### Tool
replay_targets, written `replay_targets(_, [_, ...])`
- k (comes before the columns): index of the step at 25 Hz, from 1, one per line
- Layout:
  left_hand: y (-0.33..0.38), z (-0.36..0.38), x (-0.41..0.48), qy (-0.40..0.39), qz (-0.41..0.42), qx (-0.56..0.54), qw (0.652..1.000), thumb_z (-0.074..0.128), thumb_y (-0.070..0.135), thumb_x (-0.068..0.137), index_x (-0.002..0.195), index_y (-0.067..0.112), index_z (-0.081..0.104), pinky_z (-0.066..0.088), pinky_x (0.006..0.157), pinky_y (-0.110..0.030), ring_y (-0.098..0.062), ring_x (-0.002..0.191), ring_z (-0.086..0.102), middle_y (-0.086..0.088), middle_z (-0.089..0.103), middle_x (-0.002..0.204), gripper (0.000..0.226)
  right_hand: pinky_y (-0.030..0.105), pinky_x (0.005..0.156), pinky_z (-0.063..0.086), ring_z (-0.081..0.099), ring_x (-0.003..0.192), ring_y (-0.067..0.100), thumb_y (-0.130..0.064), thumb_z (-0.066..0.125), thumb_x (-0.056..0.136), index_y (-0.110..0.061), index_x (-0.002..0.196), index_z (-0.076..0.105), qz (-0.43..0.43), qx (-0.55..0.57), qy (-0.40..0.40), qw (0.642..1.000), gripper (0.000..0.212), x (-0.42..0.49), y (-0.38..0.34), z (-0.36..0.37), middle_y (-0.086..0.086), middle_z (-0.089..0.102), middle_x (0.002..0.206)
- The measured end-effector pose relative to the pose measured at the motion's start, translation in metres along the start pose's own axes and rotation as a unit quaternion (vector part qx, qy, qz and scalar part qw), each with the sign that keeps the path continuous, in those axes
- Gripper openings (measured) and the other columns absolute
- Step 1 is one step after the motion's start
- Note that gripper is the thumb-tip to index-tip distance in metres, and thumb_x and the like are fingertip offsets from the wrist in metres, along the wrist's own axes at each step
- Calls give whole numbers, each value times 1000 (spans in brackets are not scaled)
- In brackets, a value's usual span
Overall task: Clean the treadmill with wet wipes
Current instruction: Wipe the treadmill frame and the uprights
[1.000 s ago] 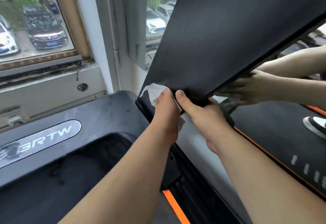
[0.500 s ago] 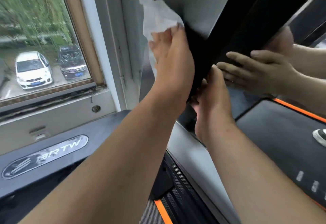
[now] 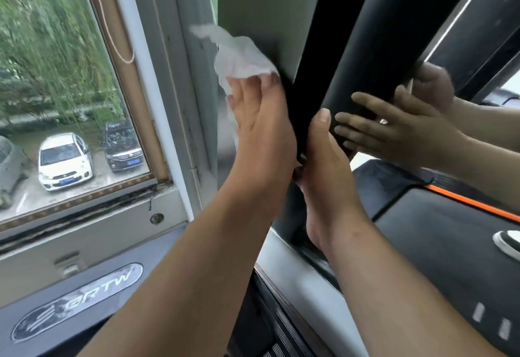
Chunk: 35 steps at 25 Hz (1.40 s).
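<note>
Wipe (image 3: 239, 55), limp and damp, probably bunches unless the left hand (image 3: 261, 120) pins it flat-fingered to the stiff upright (image 3: 337, 33), whose edge the right hand (image 3: 323, 154) grips.

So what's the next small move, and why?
Probably slide the left hand upward, pressing the wet wipe along the upright: its fingers pin the wipe to the grey face, bare panel lies above, and the right hand grips the upright.

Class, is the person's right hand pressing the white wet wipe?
No: the crumpled white wet wipe lies under the left hand, while the right hand grips the black treadmill upright.
</note>
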<state>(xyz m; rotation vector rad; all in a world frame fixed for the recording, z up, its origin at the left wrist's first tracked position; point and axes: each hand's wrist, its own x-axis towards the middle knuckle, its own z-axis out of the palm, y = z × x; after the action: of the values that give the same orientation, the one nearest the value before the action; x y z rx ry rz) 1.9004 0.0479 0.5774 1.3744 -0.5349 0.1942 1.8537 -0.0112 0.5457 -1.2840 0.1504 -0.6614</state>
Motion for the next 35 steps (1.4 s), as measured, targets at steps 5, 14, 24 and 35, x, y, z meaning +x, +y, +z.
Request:
replay_targets(5, [-39, -16, -34, -13, -214, -19, 977, 31, 84, 84, 136, 30, 48, 61, 70, -38, -35, 112, 61, -12, 55, 136, 77, 28, 111, 41, 55, 113, -18, -57, 41, 103, -52, 105, 69, -83, -47, 16, 995, 28, -7, -42, 1, -39, 66, 109])
replay_targets(14, [39, -7, -33, -104, -20, -37, 994, 43, 50, 104, 138, 20, 51, 46, 99, -23, 0, 114, 55, 14, 60, 121, 47, 45, 100, 52, 69, 113, 15, -82, 45, 77, -36, 124, 69, 45, 23, 9, 999, 70, -5, -82, 6, -11, 74, 118])
replay_targets(24, [137, 47, -7, 14, 121, 83, 989, 39, 46, 101, 155, 34, 33, 24, 124, -53, -19, 153, 27, 6, 32, 163, 56, 39, 97, 52, 70, 103, 12, -53, 47, 103, -27, 112, 70, 9, 18, -19, 1000, 35, -15, -103, 3, -7, 78, 100])
replay_targets(35, [181, 71, 4, 26, 268, 97, 958, 24, 46, 107, 165, 32, 4, -5, 129, -37, 5, 155, -11, 19, -3, 172, 63, 23, 70, 41, 53, 70, 7, -31, 52, 105, -22, 80, 61, 44, 33, -11, 998, 28, -12, -118, -1, -21, 61, 53])
